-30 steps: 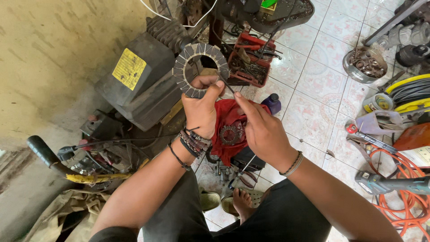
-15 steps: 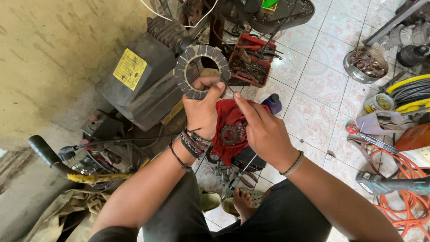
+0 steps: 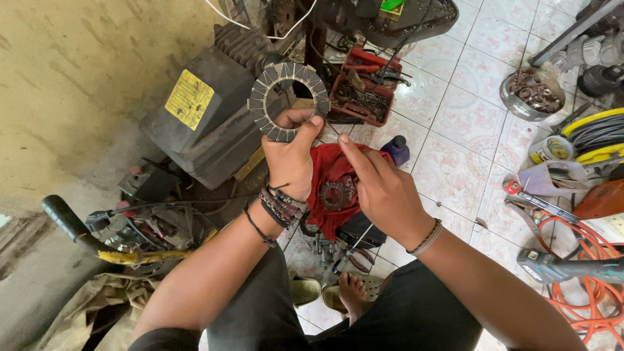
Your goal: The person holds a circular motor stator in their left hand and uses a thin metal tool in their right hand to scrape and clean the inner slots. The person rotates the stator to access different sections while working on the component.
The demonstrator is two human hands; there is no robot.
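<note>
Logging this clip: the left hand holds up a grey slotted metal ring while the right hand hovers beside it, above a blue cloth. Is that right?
Not quite: the cloth is red, not blue, as the head view shows. The rest stands: the left hand holds up the grey slotted metal ring, and the right hand hovers beside it with fingers extended, above that cloth.

Left hand [image 3: 290,162] grips a slotted metal ring [image 3: 289,101]; right hand [image 3: 383,188] beside it
</note>
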